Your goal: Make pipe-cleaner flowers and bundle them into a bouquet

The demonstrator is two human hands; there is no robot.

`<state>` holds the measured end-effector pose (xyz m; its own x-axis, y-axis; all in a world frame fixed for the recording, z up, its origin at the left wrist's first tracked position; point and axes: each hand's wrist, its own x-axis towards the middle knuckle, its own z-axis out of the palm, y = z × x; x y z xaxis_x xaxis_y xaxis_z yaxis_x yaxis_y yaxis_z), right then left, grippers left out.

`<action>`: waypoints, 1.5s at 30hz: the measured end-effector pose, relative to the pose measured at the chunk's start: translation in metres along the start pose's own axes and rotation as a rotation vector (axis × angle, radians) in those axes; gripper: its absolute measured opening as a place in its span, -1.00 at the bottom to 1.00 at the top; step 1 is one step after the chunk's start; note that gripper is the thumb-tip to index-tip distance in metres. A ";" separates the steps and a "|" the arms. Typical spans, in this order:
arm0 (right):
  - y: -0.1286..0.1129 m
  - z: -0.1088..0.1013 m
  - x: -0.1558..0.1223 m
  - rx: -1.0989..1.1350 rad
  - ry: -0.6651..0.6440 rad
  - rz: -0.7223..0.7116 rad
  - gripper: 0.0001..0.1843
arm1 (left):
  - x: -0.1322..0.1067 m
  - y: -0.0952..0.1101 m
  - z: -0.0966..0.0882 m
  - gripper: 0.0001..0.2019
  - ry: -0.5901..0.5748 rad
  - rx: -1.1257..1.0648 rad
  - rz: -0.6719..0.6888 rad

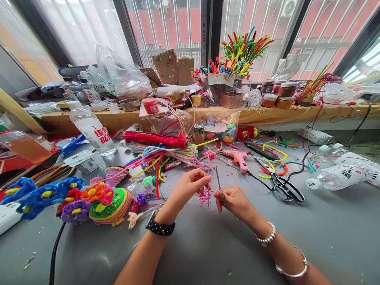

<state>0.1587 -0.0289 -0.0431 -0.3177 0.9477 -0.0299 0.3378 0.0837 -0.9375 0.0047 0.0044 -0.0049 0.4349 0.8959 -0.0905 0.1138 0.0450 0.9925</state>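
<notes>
My left hand [194,186] is closed in a pinch on the thin stem of a pink pipe-cleaner flower [210,155]. Its fuzzy head points up, and the stem's lower end hangs below my fingers. Close by on the right, my right hand [234,202] is closed round what look like small scissors [218,177], their thin dark blades pointing up beside the stem without plainly touching it. My fingers cover most of the handles. Pink fuzz clippings [204,198] lie on the grey table [190,253] beneath and behind the hands.
Finished fuzzy flowers [75,198] lie at left. Pipe cleaners [157,139] are heaped behind my left hand. A pink glue gun [237,157], large scissors [283,186] and fallen bottles [338,177] are to the right. Jars and a flower-filled pot [218,89] line the sill.
</notes>
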 end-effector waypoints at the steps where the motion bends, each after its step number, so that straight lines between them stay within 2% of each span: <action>1: 0.000 0.000 0.000 0.012 -0.014 -0.005 -0.33 | 0.000 0.000 0.000 -0.77 0.008 -0.008 -0.001; 5: 0.002 0.003 0.001 0.074 -0.116 -0.069 -0.31 | -0.001 0.001 0.001 -0.79 0.044 -0.040 0.001; 9: 0.002 0.006 0.001 0.136 -0.209 -0.123 -0.30 | -0.004 0.004 0.003 -0.80 -0.028 -0.079 -0.018; 14: 0.003 0.010 0.000 0.132 -0.222 -0.126 -0.31 | -0.007 0.005 0.003 -0.80 -0.156 -0.111 -0.027; 19: -0.001 0.008 -0.001 0.136 -0.210 -0.100 -0.38 | -0.007 0.003 0.002 -0.80 -0.182 -0.140 0.002; 27: -0.009 0.003 0.000 0.317 -0.111 -0.005 -0.57 | -0.007 0.002 0.002 -0.82 -0.123 -0.214 0.008; 32: -0.007 0.003 0.001 0.326 -0.037 0.007 -0.68 | -0.005 0.002 0.001 -0.84 -0.013 -0.213 -0.011; 40: -0.010 0.002 -0.001 0.341 -0.048 0.057 -0.63 | -0.002 -0.001 -0.006 -0.85 0.157 -0.340 0.068; 45: -0.007 0.003 0.000 0.327 -0.078 0.050 -0.52 | -0.002 -0.002 -0.008 -0.84 0.192 -0.356 0.086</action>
<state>0.1541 -0.0301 -0.0379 -0.3787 0.9208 -0.0933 0.0569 -0.0775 -0.9954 -0.0034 0.0062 -0.0064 0.2513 0.9676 -0.0222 -0.2464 0.0861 0.9653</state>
